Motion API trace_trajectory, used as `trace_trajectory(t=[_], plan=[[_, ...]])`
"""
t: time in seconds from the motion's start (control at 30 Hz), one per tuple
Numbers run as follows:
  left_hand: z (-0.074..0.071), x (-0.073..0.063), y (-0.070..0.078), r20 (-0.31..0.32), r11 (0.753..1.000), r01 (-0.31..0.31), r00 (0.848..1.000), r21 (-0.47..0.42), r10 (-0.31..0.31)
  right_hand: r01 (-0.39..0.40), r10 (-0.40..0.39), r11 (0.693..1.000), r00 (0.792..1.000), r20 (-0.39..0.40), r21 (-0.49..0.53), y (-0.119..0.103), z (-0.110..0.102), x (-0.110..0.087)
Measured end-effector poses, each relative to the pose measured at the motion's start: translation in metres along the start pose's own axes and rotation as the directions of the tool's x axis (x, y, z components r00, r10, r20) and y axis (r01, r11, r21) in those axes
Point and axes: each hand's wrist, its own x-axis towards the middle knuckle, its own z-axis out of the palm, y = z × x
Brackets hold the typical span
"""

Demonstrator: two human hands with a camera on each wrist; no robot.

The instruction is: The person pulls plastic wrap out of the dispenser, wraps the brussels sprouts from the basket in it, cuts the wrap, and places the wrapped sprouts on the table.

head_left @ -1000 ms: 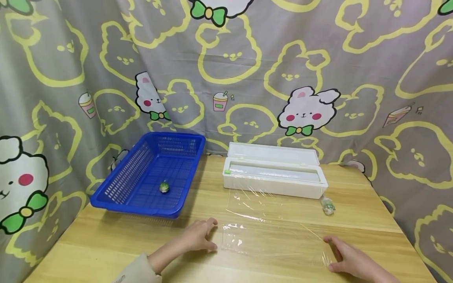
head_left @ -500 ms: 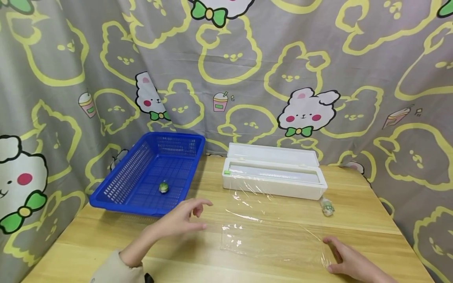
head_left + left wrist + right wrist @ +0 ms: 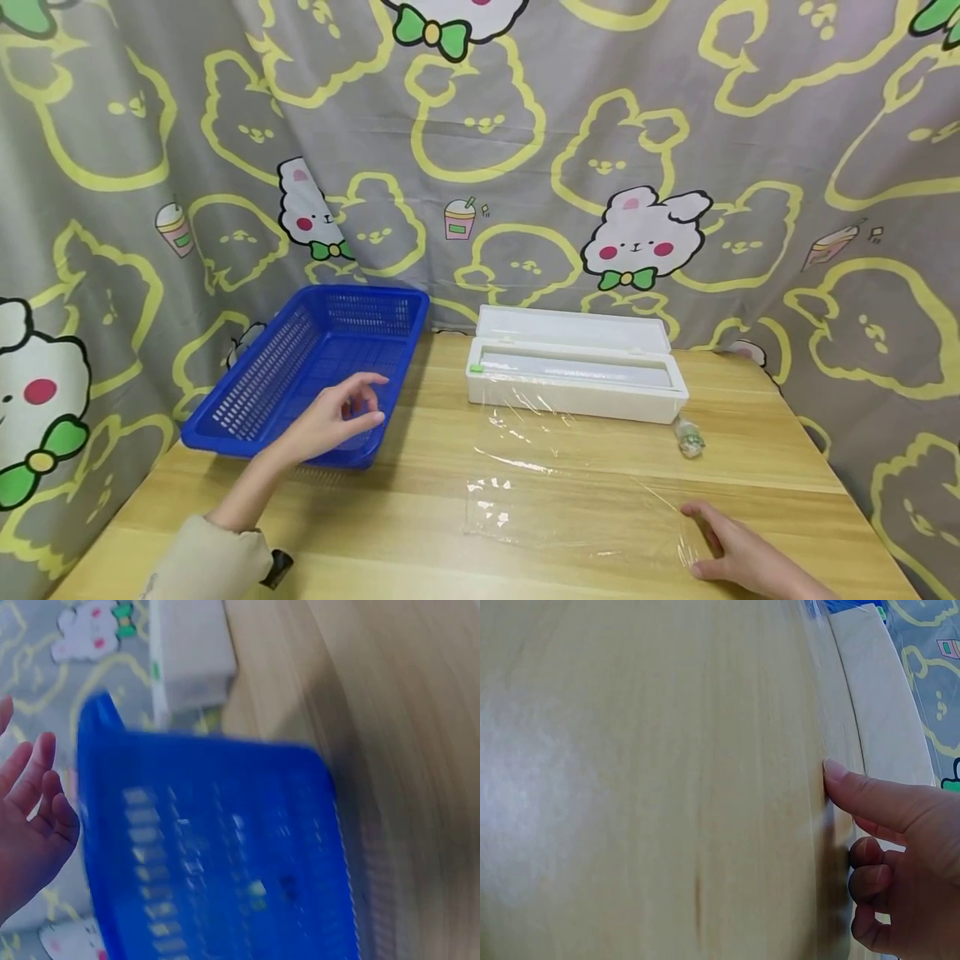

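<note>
In the head view my left hand point(image 3: 326, 425) hovers over the near right part of a blue plastic basket point(image 3: 202, 429), fingers loosely bent with nothing held. The left wrist view shows this hand point(image 3: 30, 817) beside the basket's rim. A clear sheet of plastic wrap point(image 3: 555, 508) stretches from the white wrap dispenser box point(image 3: 577, 398) toward me. At its right edge my right hand point(image 3: 738, 554) holds the film by thumb and fingertips, with creases running to them. In the right wrist view the lower fingers of that hand point(image 3: 911, 855) are curled.
The dispenser's lid point(image 3: 573, 327) stands raised at the back. A small green-and-white film-wrapped bundle point(image 3: 688, 437) lies by the box's right end. Behind the wooden table point(image 3: 420, 525) hangs a patterned grey curtain point(image 3: 517, 100).
My left hand has left the film's left side and moved up and left over the basket, covering the small green ball seen there earlier. The right hand stays at the film's edge.
</note>
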Motion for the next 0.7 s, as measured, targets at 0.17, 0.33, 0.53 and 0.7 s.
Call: trace_trajectory(t=[0.17,0.33,0.53,0.7], plan=[[-0.011,0.002,-0.029,-0.048,0.997,0.076,0.996,-0.027,-0.077,0.0,0.0,1.0,1.0,-0.002,-0.006,0.0,-0.002,0.001],[-0.016,0.002,-0.056,-0.034,0.979,0.156,0.986,-0.128,-0.162,0.001,-0.003,0.998,0.999,0.037,0.062,0.001,-0.001,0.002],[-0.019,0.002,-0.074,0.02,0.962,0.228,0.974,-0.154,-0.227,0.0,-0.014,0.986,0.997,0.081,0.169,0.007,0.001,0.002],[-0.021,0.01,-0.092,0.069,0.957,0.26,0.965,-0.127,-0.253,-0.049,0.021,0.972,0.992,0.124,0.23,0.011,0.0,0.003]])
